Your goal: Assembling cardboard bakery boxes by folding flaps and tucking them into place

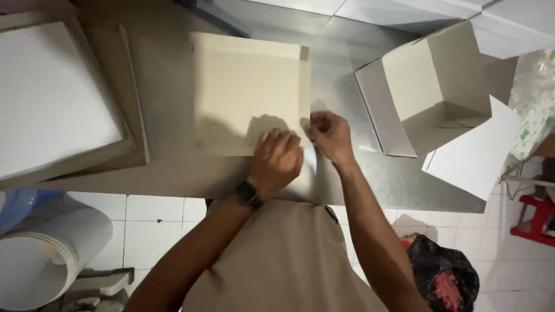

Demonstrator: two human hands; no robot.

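The flat beige cardboard box blank (248, 92) lies on the steel table (173, 167), near its front edge. The left hand (276, 162) presses down with curled fingers on its near right corner to pin it, while the right hand (330, 136) pinches that corner's flap between thumb and fingertips. An assembled open box (439, 86) sits to the far right, stacked blanks (58, 98) to the left.
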